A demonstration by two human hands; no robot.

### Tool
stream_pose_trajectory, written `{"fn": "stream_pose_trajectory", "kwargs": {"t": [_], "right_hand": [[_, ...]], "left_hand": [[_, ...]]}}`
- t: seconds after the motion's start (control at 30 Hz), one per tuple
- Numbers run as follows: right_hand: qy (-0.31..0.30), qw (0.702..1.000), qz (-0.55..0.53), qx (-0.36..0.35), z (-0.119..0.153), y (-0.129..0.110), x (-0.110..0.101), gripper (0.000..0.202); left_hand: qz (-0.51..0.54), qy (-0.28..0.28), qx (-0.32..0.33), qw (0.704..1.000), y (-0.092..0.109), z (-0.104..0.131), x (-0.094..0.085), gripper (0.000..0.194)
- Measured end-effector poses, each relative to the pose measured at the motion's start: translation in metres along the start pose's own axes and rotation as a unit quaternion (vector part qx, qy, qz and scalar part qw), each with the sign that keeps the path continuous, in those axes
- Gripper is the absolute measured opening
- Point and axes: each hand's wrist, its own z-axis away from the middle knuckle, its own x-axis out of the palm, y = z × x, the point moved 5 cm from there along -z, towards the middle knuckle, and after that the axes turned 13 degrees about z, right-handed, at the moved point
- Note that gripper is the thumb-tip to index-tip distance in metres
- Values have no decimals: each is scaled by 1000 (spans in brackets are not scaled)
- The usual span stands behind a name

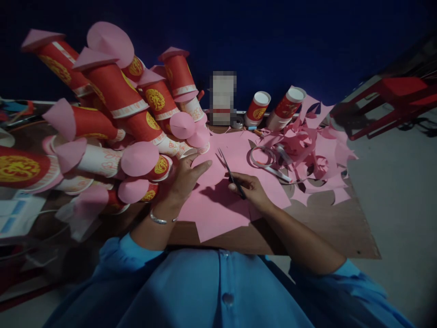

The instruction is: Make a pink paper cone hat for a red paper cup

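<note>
Near the middle of the table, my left hand (187, 178) holds a round pink paper piece (210, 169) at its left edge, with the thumb lying on top. My right hand (251, 191) is closed round the handles of dark scissors (228, 169). The scissor blades are apart and point up and away, just right of the round piece. Beneath both hands lie flat pink paper sheets (218, 218), partly shaded by the hands.
Red and white paper-cup towers (118, 91) with pink cones crowd the left. Pink paper scraps (321, 150) heap at the right, beside a tape roll (262, 156) and a marker (278, 174). Two cup stacks (258, 109) stand behind. A red stool (392, 98) is beyond the table (355, 228).
</note>
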Motion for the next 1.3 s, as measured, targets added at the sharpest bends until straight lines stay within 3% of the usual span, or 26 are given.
{"fn": "stream_pose_trajectory", "kwargs": {"t": [0.6, 1.3], "right_hand": [[2, 1000, -13, 12, -1, 2, 2, 46], [-16, 999, -28, 5, 1, -1, 3, 47]], "left_hand": [[-13, -25, 15, 999, 6, 1, 5, 28], [-38, -15, 17, 999, 3, -2, -2, 30]]}}
